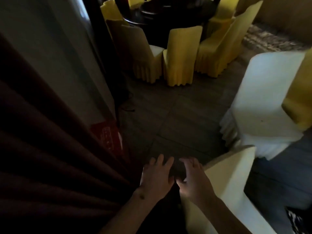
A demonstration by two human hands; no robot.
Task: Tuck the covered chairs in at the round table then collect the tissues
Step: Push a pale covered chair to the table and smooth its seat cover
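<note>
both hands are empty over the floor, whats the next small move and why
Probably step toward the round table ahead: both hands hover open, holding nothing, and the yellow covered chairs there stand across the floor, seemingly out of reach.

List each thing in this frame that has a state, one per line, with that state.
left hand: open, fingers spread, holding nothing
right hand: open, fingers spread, holding nothing
yellow-covered chairs: upright, standing round the table
round table: dark top; contents too dim to tell
white-covered chair: upright, to the right
cream-covered chair: upright beside the right hand
curtain: hanging in folds on the left
</note>
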